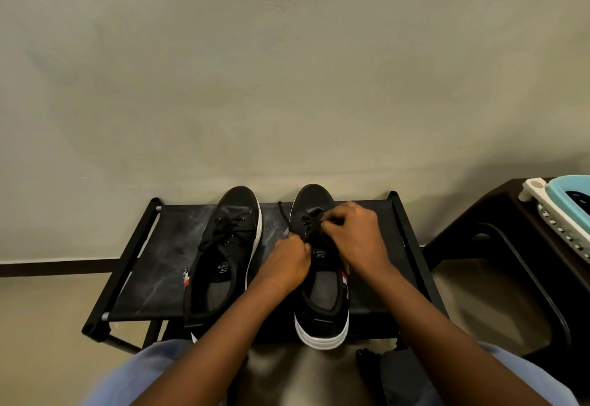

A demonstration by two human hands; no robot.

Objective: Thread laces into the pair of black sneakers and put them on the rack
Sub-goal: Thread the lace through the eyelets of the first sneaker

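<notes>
Pair, black canvas sneakers: left sneaker, right sneaker, white ribbed soles, set on fabric-topped rack. Black cord lace is pinched by left hand and right hand.

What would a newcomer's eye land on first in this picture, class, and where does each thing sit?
First, the two hands at the centre: the left hand and right hand both pinch the black lace over the right sneaker. Beside it the left sneaker lies already laced, both on the black shoe rack against the pale wall. At the far right a light blue basket sits on a dark stool.
</notes>
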